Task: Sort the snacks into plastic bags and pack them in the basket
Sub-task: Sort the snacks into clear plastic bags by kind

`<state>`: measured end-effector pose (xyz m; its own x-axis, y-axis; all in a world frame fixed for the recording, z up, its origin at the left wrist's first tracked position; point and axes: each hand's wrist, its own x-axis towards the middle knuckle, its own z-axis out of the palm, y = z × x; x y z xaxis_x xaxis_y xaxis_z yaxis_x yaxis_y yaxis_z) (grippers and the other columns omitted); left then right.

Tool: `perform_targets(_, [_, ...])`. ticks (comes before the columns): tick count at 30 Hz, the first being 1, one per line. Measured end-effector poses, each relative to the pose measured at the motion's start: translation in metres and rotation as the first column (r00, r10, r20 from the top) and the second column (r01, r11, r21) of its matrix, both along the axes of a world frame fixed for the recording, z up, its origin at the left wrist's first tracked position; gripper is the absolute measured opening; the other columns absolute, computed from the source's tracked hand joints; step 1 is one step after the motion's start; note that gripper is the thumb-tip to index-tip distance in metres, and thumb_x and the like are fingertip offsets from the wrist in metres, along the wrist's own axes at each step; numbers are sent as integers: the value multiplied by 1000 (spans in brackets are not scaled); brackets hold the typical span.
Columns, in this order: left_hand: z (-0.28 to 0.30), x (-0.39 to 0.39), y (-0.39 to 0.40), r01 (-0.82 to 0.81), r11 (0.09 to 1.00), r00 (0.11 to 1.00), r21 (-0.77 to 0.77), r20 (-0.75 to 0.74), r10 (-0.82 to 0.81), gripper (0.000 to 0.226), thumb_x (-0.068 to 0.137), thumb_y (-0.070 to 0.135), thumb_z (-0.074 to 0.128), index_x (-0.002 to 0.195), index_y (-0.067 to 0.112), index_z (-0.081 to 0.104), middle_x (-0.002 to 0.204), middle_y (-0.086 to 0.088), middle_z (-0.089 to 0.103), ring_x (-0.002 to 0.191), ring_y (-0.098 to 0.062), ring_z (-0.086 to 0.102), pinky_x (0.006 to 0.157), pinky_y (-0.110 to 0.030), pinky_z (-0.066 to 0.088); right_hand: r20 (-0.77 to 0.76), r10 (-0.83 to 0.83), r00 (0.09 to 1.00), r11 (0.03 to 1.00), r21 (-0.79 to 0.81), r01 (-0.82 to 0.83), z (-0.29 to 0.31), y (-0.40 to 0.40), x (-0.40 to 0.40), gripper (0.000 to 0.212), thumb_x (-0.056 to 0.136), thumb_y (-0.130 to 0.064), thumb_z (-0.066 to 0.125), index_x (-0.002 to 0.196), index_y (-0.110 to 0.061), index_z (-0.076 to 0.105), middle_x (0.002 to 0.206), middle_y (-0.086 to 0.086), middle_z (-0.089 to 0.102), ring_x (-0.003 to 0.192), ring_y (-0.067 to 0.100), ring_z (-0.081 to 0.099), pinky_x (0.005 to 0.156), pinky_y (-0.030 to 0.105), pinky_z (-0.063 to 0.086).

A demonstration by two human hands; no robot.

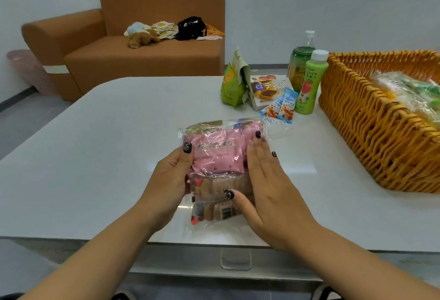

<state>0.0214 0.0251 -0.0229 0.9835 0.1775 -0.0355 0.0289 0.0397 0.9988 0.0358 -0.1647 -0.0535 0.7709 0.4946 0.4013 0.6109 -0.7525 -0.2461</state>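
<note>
A clear plastic bag [217, 157] filled with pink snack packets and biscuit packs lies near the front edge of the white table [107, 145]. My left hand [170, 180] grips the bag's left side, thumb on top. My right hand [266, 185] lies flat on the bag's right side, fingers straight, pressing it. The wicker basket [371, 133] stands at the right, holding bagged snacks in green and yellow wrappers [409, 95].
At the back of the table stand a green snack pouch [232, 85], a biscuit box [267, 90], blue sachets [282, 107] and two green bottles [309, 85]. Behind the table are a brown sofa [142, 59] with clutter and a pink bin [31, 71].
</note>
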Motion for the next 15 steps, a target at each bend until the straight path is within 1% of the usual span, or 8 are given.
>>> perform_targets(1, [1, 0, 1, 1, 1000, 1000, 2, 3, -1, 38, 91, 45, 41, 106, 26, 69, 104, -3, 75, 100, -23, 71, 94, -53, 51, -33, 13, 999, 998, 69, -10, 3, -1, 0, 79, 95, -62, 13, 154, -10, 7, 161, 5, 5, 149, 15, 1, 120, 32, 6])
perform_targets(3, [3, 0, 1, 4, 1000, 1000, 17, 9, -5, 38, 90, 46, 40, 107, 27, 69, 104, -1, 75, 99, -22, 71, 94, -53, 51, -93, 39, 995, 955, 296, -10, 13, 0, 0, 60, 97, -52, 30, 150, -25, 21, 155, -10, 22, 143, -1, 16, 115, 14, 12])
perform_targets(5, [5, -1, 1, 11, 999, 1000, 41, 22, -12, 39, 88, 47, 40, 109, 28, 67, 103, 3, 75, 98, -18, 71, 93, -48, 53, -87, 2, 996, 838, 543, 46, 23, -1, 5, 38, 98, -32, 49, 134, -35, 39, 130, -20, 46, 118, -13, 41, 100, -1, 27])
perform_targets(6, [5, -2, 1, 14, 999, 999, 49, 31, -16, 40, 86, 47, 40, 110, 29, 67, 102, 4, 76, 97, -16, 71, 90, -45, 55, -103, -47, 994, 772, 627, 102, 29, -3, 10, 32, 96, -24, 56, 125, -35, 49, 116, -22, 55, 103, -13, 51, 91, -2, 35])
perform_targets(8, [6, -4, 0, 30, 998, 998, 52, 55, -33, 39, 86, 45, 40, 109, 29, 66, 99, 6, 76, 93, -11, 72, 80, -32, 58, -226, -103, 969, 637, 733, 238, 42, -11, 22, 23, 86, -14, 69, 100, -32, 68, 92, -19, 68, 82, -8, 63, 78, 7, 49])
perform_targets(10, [6, -6, 0, 52, 998, 996, 46, 66, -55, 38, 87, 43, 40, 110, 28, 66, 99, 6, 76, 91, -9, 72, 71, -22, 57, -415, -70, 907, 493, 776, 393, 53, -20, 34, 16, 76, -10, 79, 80, -24, 72, 76, -7, 72, 71, 3, 67, 72, 21, 57])
perform_targets(12, [7, -8, 1, 64, 997, 996, 31, 63, -66, 37, 88, 42, 40, 111, 27, 66, 99, 5, 76, 91, -11, 72, 70, -20, 57, -590, 18, 807, 420, 737, 530, 58, -26, 45, 18, 69, -11, 83, 81, -15, 70, 79, 3, 72, 76, 15, 68, 73, 32, 59])
perform_targets(15, [12, -11, 5, 57, 998, 996, -23, 64, -55, 37, 86, 40, 42, 108, 25, 67, 99, 3, 76, 90, -10, 72, 69, -20, 57, -760, 200, 619, 440, 634, 636, 64, -32, 54, 49, 59, -22, 83, 103, -11, 65, 97, 8, 70, 91, 21, 68, 83, 41, 57])
